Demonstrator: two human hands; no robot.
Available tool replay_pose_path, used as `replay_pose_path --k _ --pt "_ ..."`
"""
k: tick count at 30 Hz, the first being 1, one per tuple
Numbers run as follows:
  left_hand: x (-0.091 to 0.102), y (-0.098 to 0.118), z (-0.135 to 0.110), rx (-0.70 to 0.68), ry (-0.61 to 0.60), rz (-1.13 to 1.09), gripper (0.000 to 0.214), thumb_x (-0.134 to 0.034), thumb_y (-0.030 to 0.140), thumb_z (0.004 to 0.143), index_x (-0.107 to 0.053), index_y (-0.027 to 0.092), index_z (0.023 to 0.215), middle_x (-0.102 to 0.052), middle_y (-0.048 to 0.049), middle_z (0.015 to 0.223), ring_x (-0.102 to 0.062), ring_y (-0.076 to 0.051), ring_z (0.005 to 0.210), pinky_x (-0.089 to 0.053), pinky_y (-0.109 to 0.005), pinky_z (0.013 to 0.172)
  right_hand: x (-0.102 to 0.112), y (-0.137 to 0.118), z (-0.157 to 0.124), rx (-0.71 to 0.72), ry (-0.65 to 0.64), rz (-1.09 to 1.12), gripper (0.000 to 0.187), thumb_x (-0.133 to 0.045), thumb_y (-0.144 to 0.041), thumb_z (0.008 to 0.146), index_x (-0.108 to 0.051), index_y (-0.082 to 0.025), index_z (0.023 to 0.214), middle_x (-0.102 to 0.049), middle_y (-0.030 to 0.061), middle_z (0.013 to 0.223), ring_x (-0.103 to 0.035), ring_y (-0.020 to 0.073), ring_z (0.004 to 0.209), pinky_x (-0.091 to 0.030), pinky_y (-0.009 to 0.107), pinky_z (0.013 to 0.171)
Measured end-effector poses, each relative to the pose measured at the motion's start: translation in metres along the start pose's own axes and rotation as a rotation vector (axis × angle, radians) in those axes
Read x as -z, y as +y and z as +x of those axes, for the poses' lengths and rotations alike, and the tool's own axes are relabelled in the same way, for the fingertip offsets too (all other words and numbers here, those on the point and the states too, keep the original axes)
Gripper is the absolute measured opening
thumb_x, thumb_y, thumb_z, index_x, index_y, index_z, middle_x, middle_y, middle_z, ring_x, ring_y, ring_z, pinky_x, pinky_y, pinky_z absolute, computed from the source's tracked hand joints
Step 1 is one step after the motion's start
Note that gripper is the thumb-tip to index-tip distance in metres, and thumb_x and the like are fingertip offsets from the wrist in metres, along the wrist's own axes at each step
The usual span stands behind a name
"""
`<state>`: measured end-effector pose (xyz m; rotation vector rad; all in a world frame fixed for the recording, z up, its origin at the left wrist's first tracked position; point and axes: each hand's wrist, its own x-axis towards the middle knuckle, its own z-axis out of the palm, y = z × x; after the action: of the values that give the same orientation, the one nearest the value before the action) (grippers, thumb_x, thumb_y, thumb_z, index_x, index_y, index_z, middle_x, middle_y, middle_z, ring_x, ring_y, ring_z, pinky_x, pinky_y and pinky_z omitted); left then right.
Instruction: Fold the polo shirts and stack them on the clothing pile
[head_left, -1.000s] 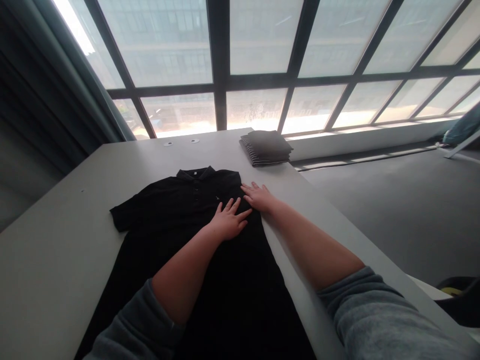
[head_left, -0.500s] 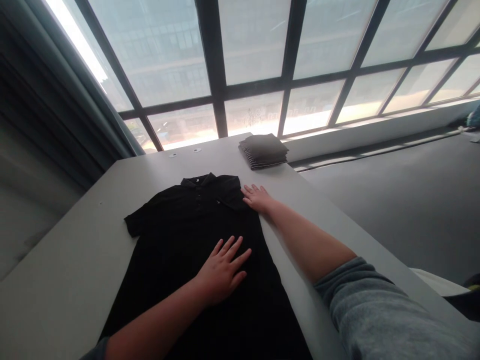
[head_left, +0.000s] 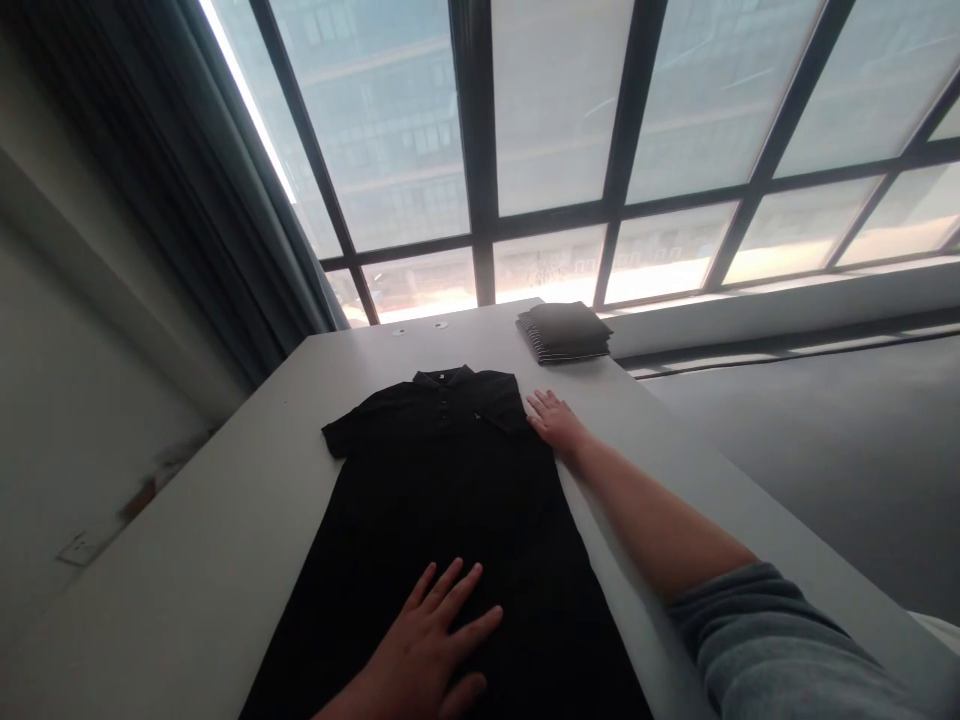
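A black short-sleeved polo shirt lies spread on the white table, its collar toward the window and its lower end cut off by the frame. My left hand is open, fingers spread, over the lower front of the shirt. At the shirt's right sleeve edge, my right hand is open with its fingers stretched out, partly on the tabletop. The sleeve on that side looks folded in on the chest; the one on the left sticks out flat.
Near the far right corner of the table sits a stack of folded dark garments. Two small white discs lie by the far edge. A dark curtain hangs at the left, and a wall socket shows below. Large framed windows stand behind.
My left hand has slid down the shirt toward me. My right hand stays at the sleeve edge. The view has shifted, so the whole scene sits further right and slightly lower.
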<state>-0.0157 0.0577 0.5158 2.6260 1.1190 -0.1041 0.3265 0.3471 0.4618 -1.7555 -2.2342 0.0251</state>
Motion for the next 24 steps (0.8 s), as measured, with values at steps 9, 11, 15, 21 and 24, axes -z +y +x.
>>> replay_pose_path --k 9,11,15,21,24 --pt "-0.007 0.002 0.003 -0.001 0.010 -0.028 0.077 -0.068 0.038 0.095 -0.030 0.051 0.161 -0.011 -0.0034 0.173 -0.017 -0.039 0.159 -0.022 -0.069 0.125 -0.001 -0.054 -0.072 0.130 -0.107 0.029 0.073 -0.040 -0.048 0.104 -0.031 -0.011 0.166 -0.023 0.0154 0.171 -0.028 0.0280 0.159 -0.024 0.047 0.130" --pt "-0.007 0.004 0.004 -0.002 0.004 -0.038 0.075 -0.065 0.039 0.096 -0.031 0.050 0.162 -0.010 -0.0043 0.173 -0.015 -0.039 0.159 -0.020 -0.070 0.125 -0.002 -0.053 -0.071 0.083 -0.148 0.002 0.077 -0.039 -0.054 0.104 -0.028 -0.013 0.167 -0.015 0.0138 0.173 -0.023 0.0290 0.161 -0.021 0.051 0.131" --pt "-0.011 0.010 0.012 -0.003 0.011 -0.071 0.068 -0.060 0.044 0.099 -0.032 0.049 0.162 -0.009 -0.0054 0.173 -0.011 -0.038 0.160 -0.016 -0.071 0.126 0.000 -0.040 -0.059 0.067 -0.188 -0.019 0.076 -0.035 -0.056 0.105 -0.022 -0.017 0.169 -0.013 0.0107 0.174 -0.018 0.0273 0.162 -0.015 0.055 0.131" --pt "-0.024 0.025 0.038 0.006 0.043 -0.149 0.064 -0.048 0.058 0.102 -0.030 0.047 0.163 -0.001 -0.0054 0.174 -0.001 -0.039 0.160 -0.008 -0.073 0.125 0.005 -0.020 -0.044 0.087 -0.192 -0.036 0.071 -0.035 -0.053 0.105 -0.023 -0.023 0.169 -0.017 0.0104 0.173 -0.020 0.0277 0.161 -0.017 0.056 0.130" --pt "-0.024 0.030 0.041 -0.055 -0.020 -0.177 0.071 -0.051 0.066 0.098 -0.030 0.047 0.163 -0.001 -0.0066 0.174 0.000 -0.042 0.159 -0.007 -0.077 0.122 0.006 -0.015 -0.048 0.081 -0.183 -0.049 0.070 -0.036 -0.051 0.105 -0.026 -0.022 0.168 -0.018 0.0115 0.173 -0.021 0.0287 0.161 -0.018 0.057 0.130"
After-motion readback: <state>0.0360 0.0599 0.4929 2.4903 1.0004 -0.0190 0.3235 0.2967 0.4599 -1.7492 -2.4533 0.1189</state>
